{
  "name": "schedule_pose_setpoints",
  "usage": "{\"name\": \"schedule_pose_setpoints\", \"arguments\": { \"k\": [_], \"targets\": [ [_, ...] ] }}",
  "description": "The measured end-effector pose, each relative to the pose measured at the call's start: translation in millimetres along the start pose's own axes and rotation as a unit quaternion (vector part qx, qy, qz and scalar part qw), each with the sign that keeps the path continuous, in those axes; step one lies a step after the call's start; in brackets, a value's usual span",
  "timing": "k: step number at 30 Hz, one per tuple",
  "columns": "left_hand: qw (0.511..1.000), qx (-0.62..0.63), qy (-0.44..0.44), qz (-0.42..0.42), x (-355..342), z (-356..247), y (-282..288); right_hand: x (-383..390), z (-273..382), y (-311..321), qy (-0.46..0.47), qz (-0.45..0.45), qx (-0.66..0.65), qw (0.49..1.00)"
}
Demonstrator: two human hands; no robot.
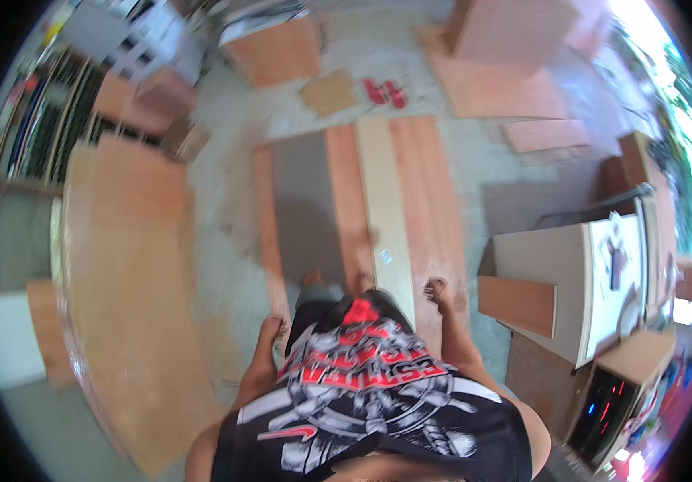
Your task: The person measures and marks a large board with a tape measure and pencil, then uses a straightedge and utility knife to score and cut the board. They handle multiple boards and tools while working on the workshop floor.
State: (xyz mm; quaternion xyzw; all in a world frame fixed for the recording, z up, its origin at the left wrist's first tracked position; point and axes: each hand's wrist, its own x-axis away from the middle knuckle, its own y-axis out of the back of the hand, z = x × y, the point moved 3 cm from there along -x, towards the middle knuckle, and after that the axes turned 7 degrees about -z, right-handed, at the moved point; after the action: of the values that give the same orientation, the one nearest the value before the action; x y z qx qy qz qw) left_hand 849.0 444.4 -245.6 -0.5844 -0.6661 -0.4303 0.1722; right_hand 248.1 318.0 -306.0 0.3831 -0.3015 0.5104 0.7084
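Note:
I stand barefoot on a large wooden panel, with a grey strip and a pale narrow board lying lengthwise on it; a small white label is on the pale board. My left hand hangs beside my left leg above the panel's edge, fingers curled, with nothing visible in it. My right hand hangs over the panel's right part, fingers loosely bent and a little apart, holding nothing that I can see.
Large plywood sheets lie left, below a rack. A white cabinet with a jutting board stands close right, near a speaker box. Red slippers, a cardboard piece and boxy cabinets are ahead.

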Motion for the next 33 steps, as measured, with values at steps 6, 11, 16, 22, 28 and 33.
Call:
{"name": "schedule_pose_setpoints", "arguments": {
  "k": [6,11,16,22,28,33],
  "targets": [
    [0.988,0.057,0.138,-0.039,-34,-64,-2,4,-52,6,-0.081,-0.054,0.120,0.988],
    [0.993,0.055,0.106,-0.001,-85,-120,-1,0,-27,-6,-0.043,-0.048,0.056,0.996],
    [0.985,0.050,0.111,0.121,-166,-151,7,4,42,-28,0.021,-0.130,-0.061,0.989],
    [0.987,-0.012,0.093,0.127,-255,-237,13,18,113,-51,-0.005,-0.150,-0.111,0.982],
    [0.975,-0.164,0.011,0.152,-337,-384,-3,22,106,-63,-0.024,-0.187,-0.178,0.966],
    [0.981,-0.130,-0.039,0.137,-362,-488,-53,12,73,-59,-0.119,-0.224,-0.231,0.939]
  ]
}}
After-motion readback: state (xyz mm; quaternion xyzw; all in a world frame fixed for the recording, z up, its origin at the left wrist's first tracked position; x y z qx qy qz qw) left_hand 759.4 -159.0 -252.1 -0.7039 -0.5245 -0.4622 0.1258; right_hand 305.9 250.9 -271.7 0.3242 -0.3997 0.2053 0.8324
